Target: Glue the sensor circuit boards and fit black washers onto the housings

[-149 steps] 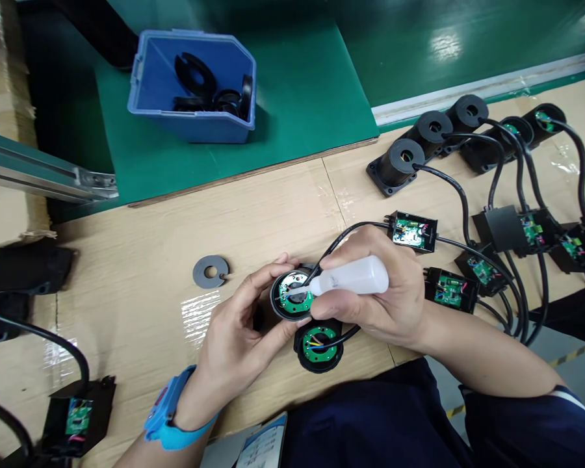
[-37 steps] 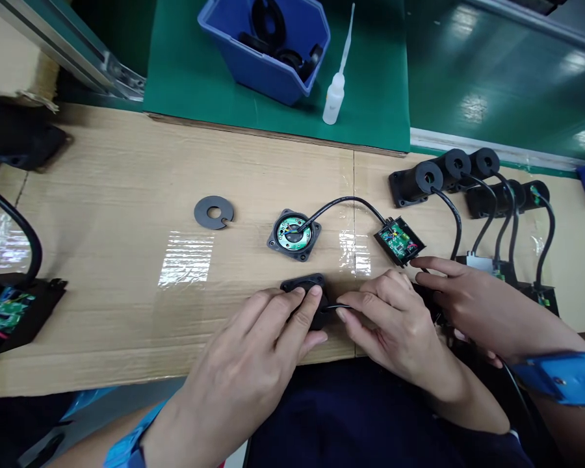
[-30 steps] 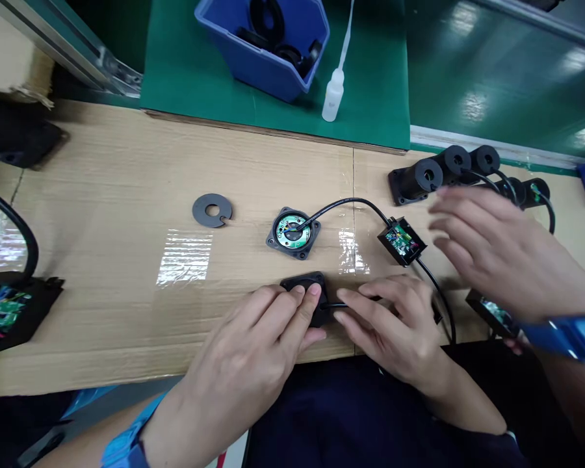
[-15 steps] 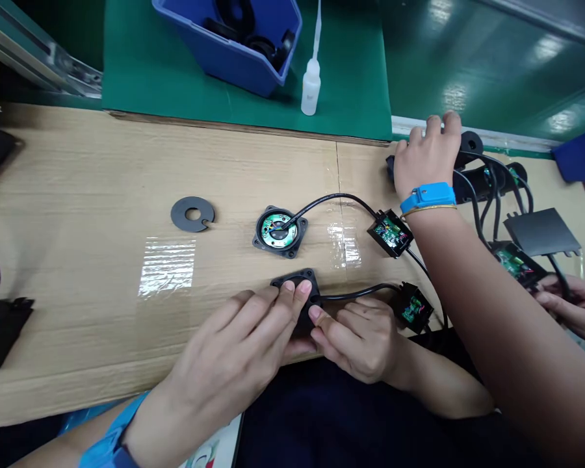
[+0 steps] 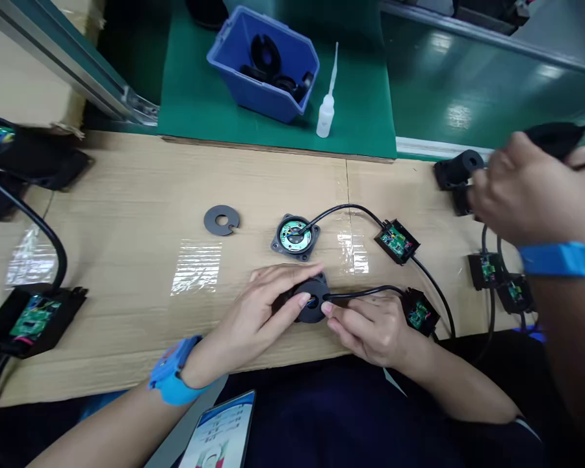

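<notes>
Cardboard covers your table [image 5: 141, 195], and a blue bin [image 5: 260, 101] stands on the green board [image 5: 190, 110] beyond. Near the table's front edge, your left hand [image 5: 253, 312] grips a black disc [image 5: 316, 288], thumb by the centre hole, forefinger reaching to the far rim, the two parted. Your right hand [image 5: 370, 325] has thumb and forefinger drawn together at the disc's right side, just beside the cable [image 5: 365, 292]; I cannot tell whether they pinch it. You seem to be seating the disc on the black housing [image 5: 322, 281], which peeps out behind it; that calls for even pressure, with the cable kept untrapped. The disc looks flat and matt; how fully it sits is unclear. A blue wire [image 5: 312, 301] shows in its hole.
</notes>
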`<state>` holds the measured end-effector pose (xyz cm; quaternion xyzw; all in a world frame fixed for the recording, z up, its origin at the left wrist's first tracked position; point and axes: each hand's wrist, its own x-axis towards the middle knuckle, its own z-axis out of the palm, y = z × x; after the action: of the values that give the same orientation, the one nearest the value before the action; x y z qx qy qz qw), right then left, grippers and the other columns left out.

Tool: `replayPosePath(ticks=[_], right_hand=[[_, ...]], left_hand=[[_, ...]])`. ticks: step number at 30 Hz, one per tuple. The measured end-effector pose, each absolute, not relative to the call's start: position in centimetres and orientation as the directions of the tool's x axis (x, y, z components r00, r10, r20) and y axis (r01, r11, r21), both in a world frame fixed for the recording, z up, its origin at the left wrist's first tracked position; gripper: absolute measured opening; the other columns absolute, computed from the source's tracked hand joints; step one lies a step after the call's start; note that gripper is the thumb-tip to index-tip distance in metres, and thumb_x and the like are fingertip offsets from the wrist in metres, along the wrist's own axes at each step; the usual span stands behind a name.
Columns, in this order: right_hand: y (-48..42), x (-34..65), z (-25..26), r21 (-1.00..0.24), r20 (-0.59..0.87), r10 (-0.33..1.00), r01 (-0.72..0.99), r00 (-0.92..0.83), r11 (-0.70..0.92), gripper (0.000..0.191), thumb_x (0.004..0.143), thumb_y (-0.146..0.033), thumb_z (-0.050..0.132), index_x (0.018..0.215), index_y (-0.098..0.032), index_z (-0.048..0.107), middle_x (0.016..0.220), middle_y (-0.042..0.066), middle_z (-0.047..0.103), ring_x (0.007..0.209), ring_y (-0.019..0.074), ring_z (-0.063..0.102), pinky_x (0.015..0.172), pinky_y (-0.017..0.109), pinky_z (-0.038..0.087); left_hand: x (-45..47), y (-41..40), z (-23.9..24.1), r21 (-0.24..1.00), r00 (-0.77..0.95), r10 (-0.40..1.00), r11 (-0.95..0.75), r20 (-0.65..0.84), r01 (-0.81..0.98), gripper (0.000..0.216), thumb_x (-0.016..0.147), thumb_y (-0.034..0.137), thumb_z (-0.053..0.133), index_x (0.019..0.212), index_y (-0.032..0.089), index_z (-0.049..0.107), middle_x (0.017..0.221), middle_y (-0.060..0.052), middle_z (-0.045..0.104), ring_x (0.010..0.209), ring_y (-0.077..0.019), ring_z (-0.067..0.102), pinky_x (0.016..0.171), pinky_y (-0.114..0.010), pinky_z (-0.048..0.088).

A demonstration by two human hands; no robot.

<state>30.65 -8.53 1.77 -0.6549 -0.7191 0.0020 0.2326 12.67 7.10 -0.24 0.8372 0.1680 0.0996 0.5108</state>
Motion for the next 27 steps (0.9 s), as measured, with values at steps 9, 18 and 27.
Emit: replayPosePath(ticks=[9,18,27], right_hand=[[-9.1,30.5,1.1,-0.308,0.402,0.911,0.922,-0.097,0.234,0.011,0.099,-0.018,0.060,0.097,-0.015,0.070,0.064,-0.002,0.066,0.055,0.0100,0.061,0.061,0.024,0.049],[-9.0,30.2,1.6,-0.302,0.393,0.913,0.923,-0.108,0.240,0.012,0.099,-0.016,0.058,0.094,-0.014,0.069,0.063,-0.003,0.064,0.052,0.0090,0.059,0.056,0.024,0.044],[-9.2,30.4,1.6,-0.302,0.380,0.917,0.920,-0.124,0.250,0.013,0.100,-0.019,0.059,0.102,-0.013,0.071,0.062,-0.004,0.062,0.054,0.0093,0.057,0.056,0.026,0.041]], left_hand=[[15.9,6.5,0.1,0.964,0.894,0.447,-0.217,-0.040,0.152,0.019,0.102,0.032,0.057,0.118,0.022,0.063,0.109,-0.004,0.074,0.099,-0.0172,0.071,0.096,-0.033,0.052],[13.1,7.2,0.2,0.917,0.935,0.348,-0.391,0.065,0.082,0.035,0.106,0.031,0.050,0.140,0.024,0.049,0.132,-0.008,0.068,0.125,-0.0203,0.064,0.106,-0.039,0.052],[12.2,7.7,-0.3,0.730,0.946,0.260,-0.682,0.196,0.037,0.032,0.103,0.023,0.055,0.130,0.034,0.066,0.142,-0.004,0.063,0.135,-0.0240,0.055,0.109,-0.046,0.046]])
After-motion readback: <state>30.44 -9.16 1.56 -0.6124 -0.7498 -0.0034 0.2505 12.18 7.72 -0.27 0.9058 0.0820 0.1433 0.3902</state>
